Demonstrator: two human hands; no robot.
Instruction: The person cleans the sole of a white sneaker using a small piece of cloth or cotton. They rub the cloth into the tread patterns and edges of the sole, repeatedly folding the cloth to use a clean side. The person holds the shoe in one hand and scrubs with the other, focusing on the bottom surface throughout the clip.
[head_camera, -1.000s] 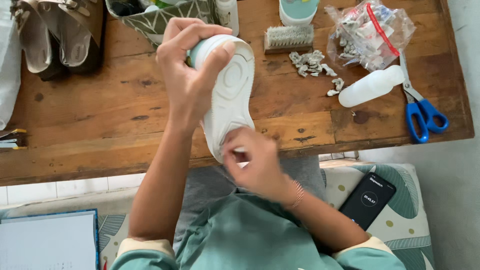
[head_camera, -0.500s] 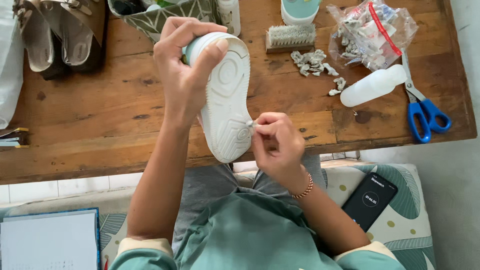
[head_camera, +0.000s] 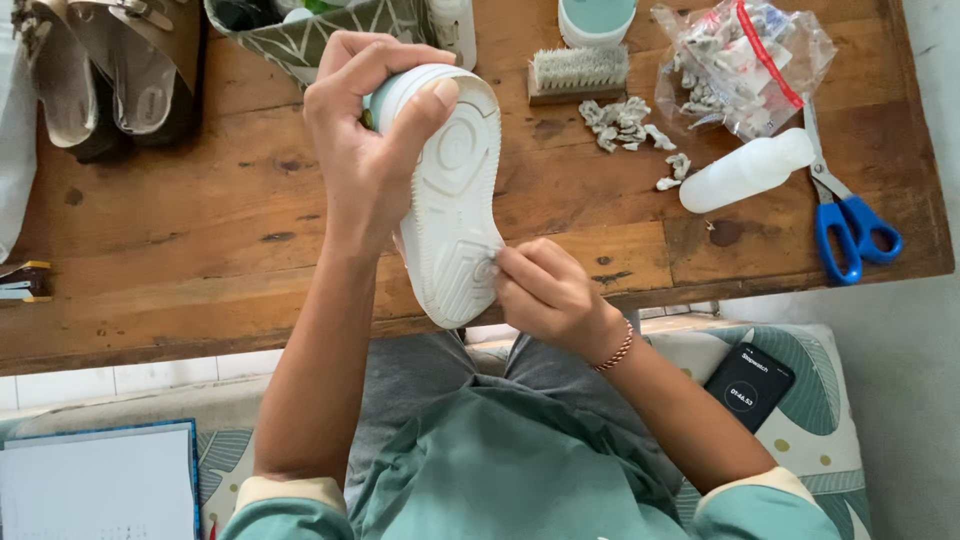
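Here your left hand (head_camera: 375, 150) clamps one white shoe (head_camera: 455, 200) sole-up, while your right hand (head_camera: 540, 290) pinches closed against its sole.

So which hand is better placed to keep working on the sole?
Probably the right hand: its fingertips already press the white shoe sole's edge. The left hand is wrapped around the far end, holding it up.

The left hand (head_camera: 365, 150) gripped a white shoe (head_camera: 455, 200) (sole up) above the tabletop (head_camera: 200, 250); the right hand (head_camera: 545, 295) pinched at its sole.
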